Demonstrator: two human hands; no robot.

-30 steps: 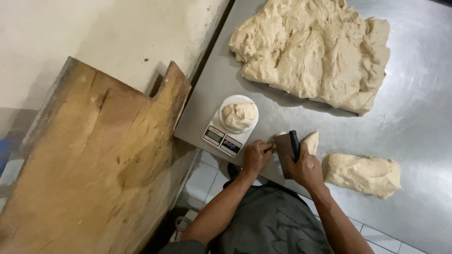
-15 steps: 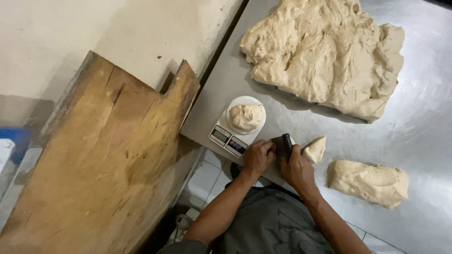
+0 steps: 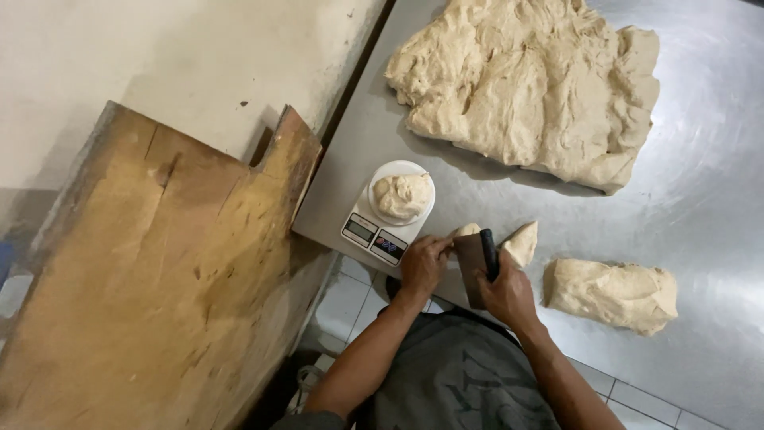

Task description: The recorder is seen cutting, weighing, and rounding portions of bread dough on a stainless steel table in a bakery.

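Landmark: the kitchen scale (image 3: 387,216), white, at the near-left edge of the steel desk (image 3: 716,183).

Left of the scale, off the desk: a worn wooden board (image 3: 151,279) leaning by the wall.

On the scale's round pan: a small dough ball (image 3: 403,196).

Just right of and nearer than the scale: left hand (image 3: 423,267), fingers curled, tips pressed on a small dough piece (image 3: 465,231) at the desk edge. The piece sits directly under and ahead of the fingertips.

Next right: right hand (image 3: 508,295), fingers closed around the dark handle of a bench scraper (image 3: 476,259); blade stands on edge between the small piece and a wedge-shaped cut piece (image 3: 521,243).

Further right of the scale: a medium dough lump (image 3: 613,293).

Behind and right of the scale: the large dough mass (image 3: 533,87).
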